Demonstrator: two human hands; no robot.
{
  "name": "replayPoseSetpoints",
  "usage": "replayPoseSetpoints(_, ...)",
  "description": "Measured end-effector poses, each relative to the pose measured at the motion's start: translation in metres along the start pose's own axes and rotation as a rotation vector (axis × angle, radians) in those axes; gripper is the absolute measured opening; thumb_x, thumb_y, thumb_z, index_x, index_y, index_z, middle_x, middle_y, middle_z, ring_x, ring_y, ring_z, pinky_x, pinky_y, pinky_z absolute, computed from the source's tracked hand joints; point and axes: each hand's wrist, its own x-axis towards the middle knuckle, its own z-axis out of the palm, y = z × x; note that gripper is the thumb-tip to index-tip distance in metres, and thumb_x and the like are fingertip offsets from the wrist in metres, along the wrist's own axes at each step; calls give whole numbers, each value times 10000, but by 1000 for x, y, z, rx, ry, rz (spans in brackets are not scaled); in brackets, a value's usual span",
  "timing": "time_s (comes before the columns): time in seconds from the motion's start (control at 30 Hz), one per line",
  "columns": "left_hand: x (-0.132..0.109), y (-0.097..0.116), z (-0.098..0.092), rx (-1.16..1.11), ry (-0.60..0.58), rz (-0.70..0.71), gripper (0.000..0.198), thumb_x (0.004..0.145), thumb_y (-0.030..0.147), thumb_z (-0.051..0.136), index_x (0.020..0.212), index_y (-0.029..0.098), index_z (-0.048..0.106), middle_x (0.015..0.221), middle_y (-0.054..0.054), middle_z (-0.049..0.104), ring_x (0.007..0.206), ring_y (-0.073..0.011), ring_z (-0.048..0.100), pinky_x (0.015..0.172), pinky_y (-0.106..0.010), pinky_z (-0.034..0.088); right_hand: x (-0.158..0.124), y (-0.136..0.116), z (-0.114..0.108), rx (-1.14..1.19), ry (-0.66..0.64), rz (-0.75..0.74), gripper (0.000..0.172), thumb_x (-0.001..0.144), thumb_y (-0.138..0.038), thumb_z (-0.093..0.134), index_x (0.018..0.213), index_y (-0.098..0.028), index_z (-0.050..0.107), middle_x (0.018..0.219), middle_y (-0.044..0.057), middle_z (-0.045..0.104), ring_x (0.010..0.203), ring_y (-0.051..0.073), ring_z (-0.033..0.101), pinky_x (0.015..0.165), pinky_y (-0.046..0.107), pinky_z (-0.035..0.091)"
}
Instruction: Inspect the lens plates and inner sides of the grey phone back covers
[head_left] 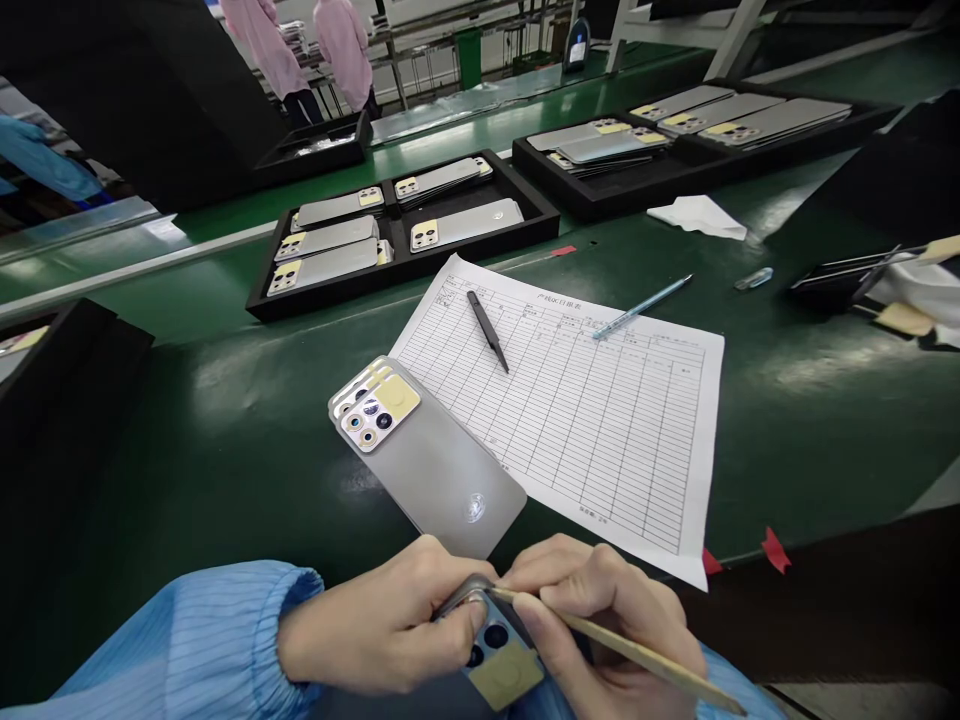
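Observation:
My left hand (390, 625) is closed on the camera end of a phone back cover (501, 665), thumb and fingers pinching its rim at the bottom centre. This cover has dark camera rings and a yellow film patch; its lower part runs out of view. In my right hand (607, 620) is a thin wooden stick (652, 660), gripped like a pen, with its tip at the cover's edge beside my left fingertips. Just beyond my hands lies a small fanned stack of grey phone back covers (442, 465), camera ends toward the upper left.
A printed form (600, 430) lies on the green table, bearing black tweezers (487, 330) and a pale blue pen (643, 306). Black trays (405, 275) (592, 195) of covers stand behind. White tissue (697, 215) lies at right. People in pink (345, 50) are in the background.

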Motion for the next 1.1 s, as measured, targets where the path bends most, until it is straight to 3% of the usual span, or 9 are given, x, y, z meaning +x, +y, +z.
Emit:
replayPoseSetpoints(0.63, 1, 1, 0, -18, 5, 3, 208, 828, 223, 293, 625, 176, 299, 537, 55, 289, 473, -53, 256, 444, -196, 249, -2, 3, 3, 9, 78, -36, 182, 674, -25, 575, 668, -205, 550, 590, 5, 641, 503, 142, 602, 470, 273, 511)
replayPoseSetpoints(1.1, 1, 0, 1, -10, -10, 13, 247, 848, 304, 274, 636, 178, 291, 535, 54, 281, 473, -56, 250, 447, -198, 249, 1, 0, 0, 5, -5, -6, 215, 667, 13, 568, 673, -198, 531, 637, 12, 661, 537, 143, 616, 490, 274, 511)
